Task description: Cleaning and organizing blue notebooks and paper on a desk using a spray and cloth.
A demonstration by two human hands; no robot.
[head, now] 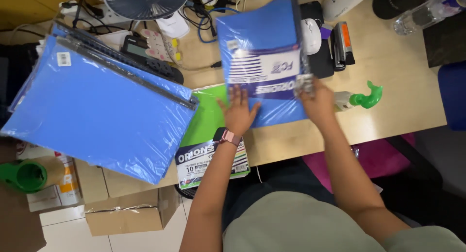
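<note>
A pack of blue paper in clear plastic wrap point(259, 43) lies on the wooden desk point(388, 101) in front of me. My left hand point(238, 113) rests flat, fingers spread, on its near left corner; a watch with a pink strap is on that wrist. My right hand point(315, 101) pinches the pack's crinkled wrap at its near right edge. A green paper pack point(206, 135) with a printed label lies under the blue pack's near corner and hangs over the desk's front edge.
A large stack of blue sheets in plastic point(97, 111) with a black binder strip covers the desk's left. Behind are a fan point(145, 2), calculator point(138, 48), cables, white mouse point(310, 36), stapler point(342, 43), bottle point(422, 14) and green tape dispenser point(366, 97). Cardboard boxes point(126, 213) sit on the floor.
</note>
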